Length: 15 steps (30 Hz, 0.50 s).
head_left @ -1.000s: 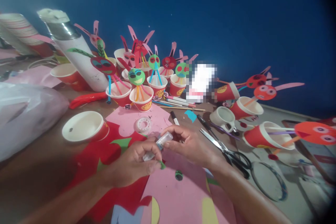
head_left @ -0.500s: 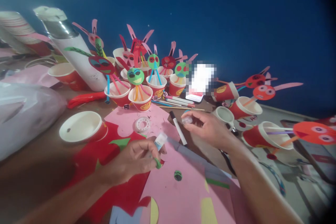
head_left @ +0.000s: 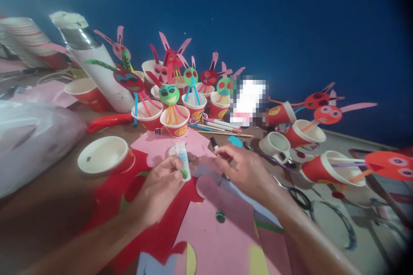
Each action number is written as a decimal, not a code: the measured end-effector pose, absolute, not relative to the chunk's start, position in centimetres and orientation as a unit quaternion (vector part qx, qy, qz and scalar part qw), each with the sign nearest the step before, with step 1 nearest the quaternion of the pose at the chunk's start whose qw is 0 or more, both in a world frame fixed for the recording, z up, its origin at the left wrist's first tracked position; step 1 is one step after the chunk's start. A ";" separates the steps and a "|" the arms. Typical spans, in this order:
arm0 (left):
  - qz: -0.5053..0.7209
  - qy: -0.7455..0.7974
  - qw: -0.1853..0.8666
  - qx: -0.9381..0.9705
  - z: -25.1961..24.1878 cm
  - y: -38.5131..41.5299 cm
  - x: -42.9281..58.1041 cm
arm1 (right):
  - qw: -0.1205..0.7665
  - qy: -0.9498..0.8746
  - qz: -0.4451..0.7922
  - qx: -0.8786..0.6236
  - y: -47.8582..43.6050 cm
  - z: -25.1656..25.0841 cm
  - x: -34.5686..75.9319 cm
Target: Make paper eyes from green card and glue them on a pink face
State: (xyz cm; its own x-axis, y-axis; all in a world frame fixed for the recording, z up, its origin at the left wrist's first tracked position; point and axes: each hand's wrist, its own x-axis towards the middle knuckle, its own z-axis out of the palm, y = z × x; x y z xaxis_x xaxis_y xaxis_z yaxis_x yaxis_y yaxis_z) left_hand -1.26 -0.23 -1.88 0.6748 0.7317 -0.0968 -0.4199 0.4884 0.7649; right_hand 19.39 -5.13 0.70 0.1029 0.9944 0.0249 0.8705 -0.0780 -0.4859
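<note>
My left hand (head_left: 161,189) is closed on a small clear glue tube (head_left: 183,160), held upright, with a small green paper bit (head_left: 183,174) pinched under the thumb. My right hand (head_left: 247,171) hovers just right of the tube over the pink sheet (head_left: 219,234). Its fingertips are pinched together, and I cannot make out what is in them. A black marker (head_left: 214,142) lies just beyond those fingertips. A small green-and-black paper disc (head_left: 220,216) rests on the pink sheet below both hands.
Red paper cups holding straw-mounted paper faces (head_left: 176,118) crowd the back. An empty cup (head_left: 105,159) stands to the left, by a white plastic bag (head_left: 29,137). Scissors (head_left: 298,197) and tipped cups (head_left: 322,167) lie to the right. A tall white cylinder (head_left: 97,73) leans at the back left.
My right hand went out to the right past the marker, then came back beside the tube. My left hand turned the tube upright and lifted it a little.
</note>
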 end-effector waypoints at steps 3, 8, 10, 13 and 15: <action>0.364 0.220 0.824 0.374 -1.8 -0.8 -1.0 | 0.264 -0.598 0.379 -0.655 -5.6 0.7 16.3; 0.364 0.215 0.794 0.437 -2.1 -1.5 -1.2 | 0.331 -0.566 0.393 -0.645 -5.8 -0.8 14.5; 0.359 0.232 0.765 0.481 -2.2 -1.6 -1.3 | 0.311 -0.580 0.340 -0.672 -5.8 -1.1 14.7; 0.343 0.269 0.729 0.528 -2.0 -1.5 -1.2 | 0.292 -0.653 0.199 -0.670 -6.1 -1.6 15.0; 0.343 0.281 0.726 0.525 -1.9 -1.4 -1.0 | 0.296 -0.692 0.122 -0.646 -6.3 -2.0 15.0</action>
State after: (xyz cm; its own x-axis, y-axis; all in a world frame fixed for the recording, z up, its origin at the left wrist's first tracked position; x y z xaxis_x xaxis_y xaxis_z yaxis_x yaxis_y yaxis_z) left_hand -1.04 -1.39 -1.90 0.6059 0.7941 -0.0480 -0.2034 0.2129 0.9557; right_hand 15.03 -6.32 -2.00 0.0110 0.9675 0.2526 0.8226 0.1349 -0.5524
